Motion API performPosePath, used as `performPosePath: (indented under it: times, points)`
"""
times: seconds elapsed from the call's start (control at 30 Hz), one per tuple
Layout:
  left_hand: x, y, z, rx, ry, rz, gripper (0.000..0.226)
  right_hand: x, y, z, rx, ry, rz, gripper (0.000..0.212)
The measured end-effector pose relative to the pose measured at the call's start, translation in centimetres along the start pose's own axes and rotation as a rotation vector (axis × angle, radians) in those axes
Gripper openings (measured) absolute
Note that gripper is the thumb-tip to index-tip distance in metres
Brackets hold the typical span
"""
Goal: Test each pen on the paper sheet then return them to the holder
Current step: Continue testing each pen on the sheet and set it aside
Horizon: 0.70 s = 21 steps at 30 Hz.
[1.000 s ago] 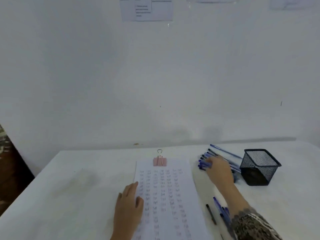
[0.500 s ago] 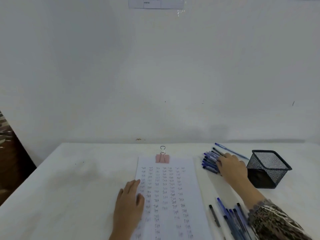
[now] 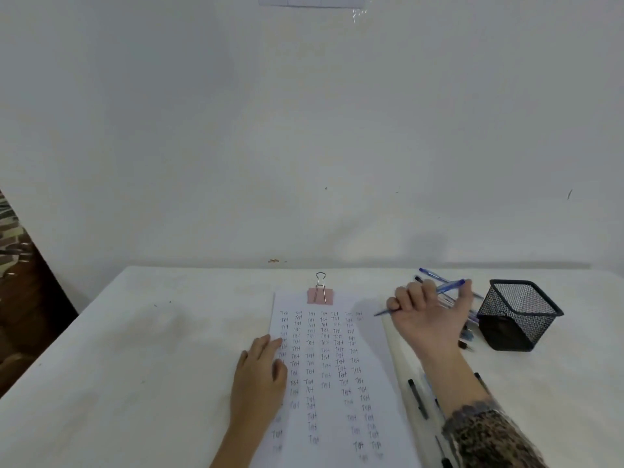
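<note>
A paper sheet point(image 3: 337, 376) covered in small handwritten words lies in the middle of the white table, held at its top by a pink binder clip point(image 3: 319, 294). My left hand point(image 3: 258, 380) rests flat on the sheet's left edge. My right hand point(image 3: 427, 314) grips a blue pen point(image 3: 449, 287) just right of the sheet's top corner, its tip pointing left. Behind that hand lies a pile of blue pens point(image 3: 467, 320). A black mesh holder point(image 3: 518, 314) stands to the right, apparently with no pens in it.
A black pen point(image 3: 418, 398) and other pens lie near my right forearm, partly hidden by the patterned sleeve point(image 3: 489, 440). The table point(image 3: 152, 349) ends at a white wall behind. A dark piece of furniture stands at the far left.
My right hand has lifted off the pen pile with one blue pen and moved left toward the sheet. My left hand has stayed on the paper.
</note>
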<state>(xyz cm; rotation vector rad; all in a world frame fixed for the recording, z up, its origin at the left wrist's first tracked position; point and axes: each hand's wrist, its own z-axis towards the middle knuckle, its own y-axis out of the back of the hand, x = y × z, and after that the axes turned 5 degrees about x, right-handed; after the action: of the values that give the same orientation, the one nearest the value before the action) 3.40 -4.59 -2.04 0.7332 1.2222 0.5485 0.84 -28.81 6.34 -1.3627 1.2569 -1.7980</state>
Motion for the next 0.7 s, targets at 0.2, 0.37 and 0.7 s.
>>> performPosePath:
  times: [0.2,0.37,0.7]
  points:
    - [0.2,-0.2,0.1,0.014,-0.006,0.005,0.037,-3.6,1.9,0.3,-0.135,0.061,0.263,0.04]
    - [0.3,-0.1,0.1,0.01,0.002,0.008,0.037,-4.8,3.6,2.7,-0.182,0.017,0.126,0.044]
    - [0.3,-0.2,0.3,0.038,0.015,0.044,0.043,-4.3,5.0,5.7,-0.121,-0.004,-0.437,0.022]
